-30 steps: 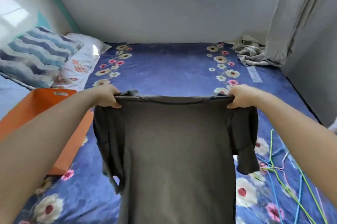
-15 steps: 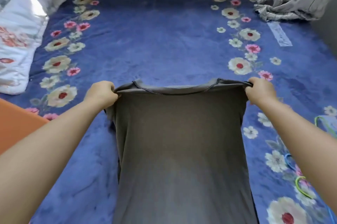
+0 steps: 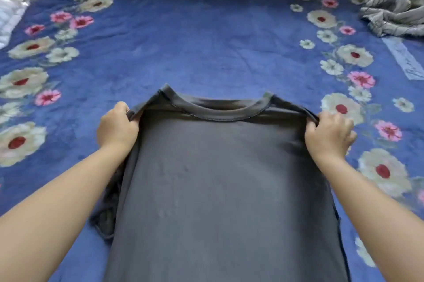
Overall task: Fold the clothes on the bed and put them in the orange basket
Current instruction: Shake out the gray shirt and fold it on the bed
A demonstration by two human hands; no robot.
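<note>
Grip: my left hand [image 3: 117, 126] and right hand [image 3: 329, 136] each pinch a shoulder of the shirt [image 3: 218, 178].
Shirt: spread between them on the bed [image 3: 206, 36].
Progress: folding barely begun, I judge; basket out of view.

1. there is one view only, from the camera on my head, so no second view shares any of the scene.
2. it looks forward and steeply down over my outstretched forearms at the blue floral bedspread [image 3: 206, 36].
3. it sits close: my left hand [image 3: 117, 126] and right hand [image 3: 329, 136] fill the middle, and the dark grey cotton t-shirt [image 3: 220, 190] runs off the bottom edge.
4. the wide angle bends the far edge of the bed along the top.
</note>
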